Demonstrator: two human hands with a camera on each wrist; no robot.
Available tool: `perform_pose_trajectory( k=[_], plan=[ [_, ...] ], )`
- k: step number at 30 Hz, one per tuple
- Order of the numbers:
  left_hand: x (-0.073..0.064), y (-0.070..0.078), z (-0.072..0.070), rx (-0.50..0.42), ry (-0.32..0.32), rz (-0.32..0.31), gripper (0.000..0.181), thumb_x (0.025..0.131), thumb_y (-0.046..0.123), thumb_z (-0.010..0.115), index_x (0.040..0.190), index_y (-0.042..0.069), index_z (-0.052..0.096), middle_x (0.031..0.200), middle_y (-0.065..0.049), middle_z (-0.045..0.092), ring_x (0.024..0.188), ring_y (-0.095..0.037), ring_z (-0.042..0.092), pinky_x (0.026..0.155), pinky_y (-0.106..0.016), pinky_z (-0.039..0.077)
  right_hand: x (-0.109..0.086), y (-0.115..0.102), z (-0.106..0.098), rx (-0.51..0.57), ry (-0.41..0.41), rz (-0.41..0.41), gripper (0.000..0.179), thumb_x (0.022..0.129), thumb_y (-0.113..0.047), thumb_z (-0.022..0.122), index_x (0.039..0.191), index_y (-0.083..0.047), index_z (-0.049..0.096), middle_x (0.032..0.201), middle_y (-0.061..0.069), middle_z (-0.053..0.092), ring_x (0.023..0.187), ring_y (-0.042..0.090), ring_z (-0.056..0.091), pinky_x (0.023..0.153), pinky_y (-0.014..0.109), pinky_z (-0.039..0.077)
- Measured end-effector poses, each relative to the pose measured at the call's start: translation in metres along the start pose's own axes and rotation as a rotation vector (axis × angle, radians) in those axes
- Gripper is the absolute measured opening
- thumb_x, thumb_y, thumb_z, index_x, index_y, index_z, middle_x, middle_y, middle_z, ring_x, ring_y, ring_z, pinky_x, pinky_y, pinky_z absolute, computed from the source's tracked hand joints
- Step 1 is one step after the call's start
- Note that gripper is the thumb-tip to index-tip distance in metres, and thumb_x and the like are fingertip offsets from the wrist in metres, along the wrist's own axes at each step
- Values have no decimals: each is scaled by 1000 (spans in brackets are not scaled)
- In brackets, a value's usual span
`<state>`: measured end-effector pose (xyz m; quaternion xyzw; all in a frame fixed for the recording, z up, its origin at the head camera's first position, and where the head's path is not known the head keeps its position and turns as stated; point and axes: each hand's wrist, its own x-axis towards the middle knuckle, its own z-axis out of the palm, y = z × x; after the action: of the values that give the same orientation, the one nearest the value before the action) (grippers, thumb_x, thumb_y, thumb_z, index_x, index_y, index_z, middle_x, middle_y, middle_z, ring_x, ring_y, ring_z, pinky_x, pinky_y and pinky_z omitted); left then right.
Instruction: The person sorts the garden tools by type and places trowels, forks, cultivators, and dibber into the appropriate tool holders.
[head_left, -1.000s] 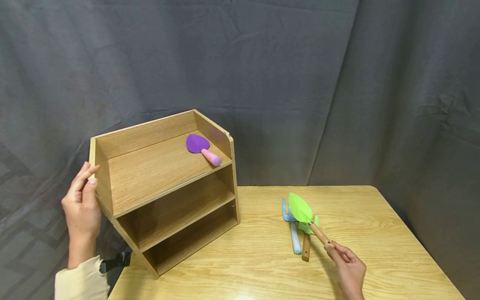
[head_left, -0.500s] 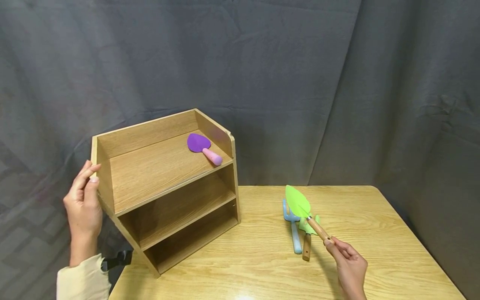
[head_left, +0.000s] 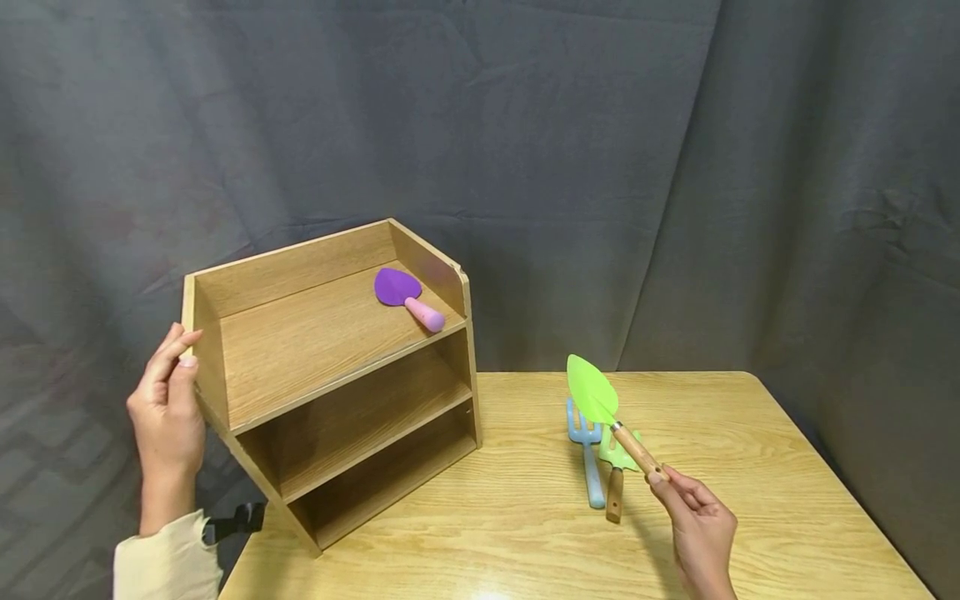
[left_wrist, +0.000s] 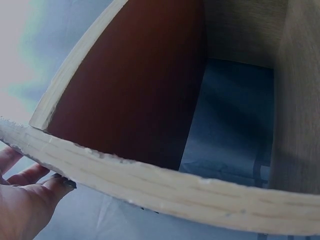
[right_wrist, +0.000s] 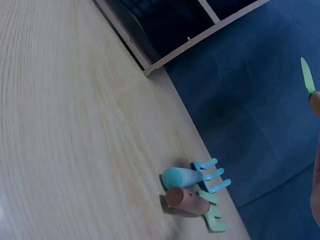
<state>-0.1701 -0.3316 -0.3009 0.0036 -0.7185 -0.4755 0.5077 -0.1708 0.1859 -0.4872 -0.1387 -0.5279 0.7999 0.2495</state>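
My left hand (head_left: 167,408) holds the left side panel of a small wooden shelf (head_left: 300,346), thumb and fingers at its edge. In the left wrist view, that hand (left_wrist: 27,200) is at the outer side of the pale panel edge (left_wrist: 150,182). My right hand (head_left: 697,521) pinches the end of the wooden handle of a green trowel (head_left: 592,390), raised above the table with its blade up and leftward. Below it lie a blue hand fork (head_left: 591,467) and a green hand fork (head_left: 615,479) with a wooden handle.
A purple trowel (head_left: 397,287) with a pink handle lies on the shelf's top, near its right side. The wooden table (head_left: 510,533) ends at a rounded back right corner. A grey curtain (head_left: 540,167) hangs behind.
My right hand has lifted the green trowel slightly, its blade moving up and to the left, uncovering more of the forks. The left hand and the shelf stay nearly still.
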Motion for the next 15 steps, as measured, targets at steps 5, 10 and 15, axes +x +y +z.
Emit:
perform_pose_trajectory(
  k=[5, 10, 15],
  plan=[
    [0, 0, -1, 5, -2, -9, 32, 97, 8, 47, 122, -2, 66, 137, -12, 54, 129, -17, 47, 106, -26, 32, -2, -4, 3, 21, -11, -17, 16, 79, 12, 71, 95, 13, 69, 78, 9, 72, 75, 13, 70, 67, 21, 54],
    [-1, 0, -1, 10, -6, -9, 33, 97, 8, 47, 122, -1, 66, 137, -12, 54, 130, -17, 47, 107, -26, 31, -4, -8, 5, 74, -18, -22, 16, 79, 16, 69, 95, 14, 68, 77, 12, 72, 74, 15, 70, 67, 22, 54],
    [0, 0, 0, 10, -7, 7, 32, 97, 8, 47, 121, -2, 66, 136, -13, 55, 129, -17, 47, 107, -26, 32, -5, -11, 8, 124, -29, -33, 15, 79, 19, 67, 94, 16, 67, 78, 13, 71, 74, 16, 71, 68, 23, 54]
  ],
)
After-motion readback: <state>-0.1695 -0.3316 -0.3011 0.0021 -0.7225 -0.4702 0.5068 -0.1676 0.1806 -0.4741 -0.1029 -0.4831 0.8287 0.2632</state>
